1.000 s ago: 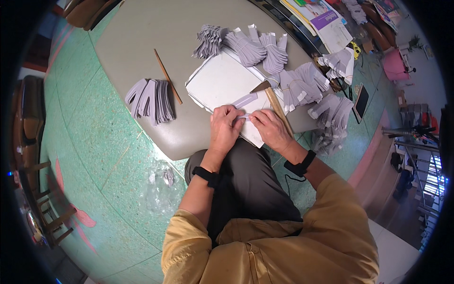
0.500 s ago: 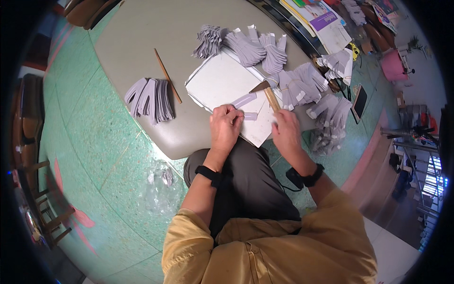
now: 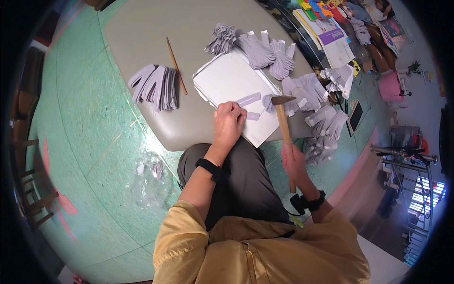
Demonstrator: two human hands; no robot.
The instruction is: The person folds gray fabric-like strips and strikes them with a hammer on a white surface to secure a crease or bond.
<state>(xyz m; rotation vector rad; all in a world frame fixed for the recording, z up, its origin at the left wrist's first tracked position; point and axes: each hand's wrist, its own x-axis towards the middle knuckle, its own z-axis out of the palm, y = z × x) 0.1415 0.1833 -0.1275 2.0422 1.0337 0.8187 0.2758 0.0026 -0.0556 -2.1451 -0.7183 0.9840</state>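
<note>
In the head view, the white board [image 3: 229, 78] is flanked at left by a fanned grey stack [image 3: 156, 88] and a wooden stick [image 3: 176, 66], and crowded at far and right edges by grey bundles [image 3: 257, 51]. On its near part, a short strip [image 3: 253, 116] is pinched by the curled left hand [image 3: 229, 122]; at its right, a hammer [image 3: 283, 124] is gripped in the closed right hand [image 3: 294, 163].

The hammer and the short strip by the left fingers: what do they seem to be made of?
Hammer handle: apparently bare wood, matt, pale yellow-brown.
Hammer head: probably steel, judging by its dark brownish tone and pointed shape.
Short strip: perhaps paper or thin card, dull lilac-grey, lying flat with straight edges; plastic is possible.
</note>
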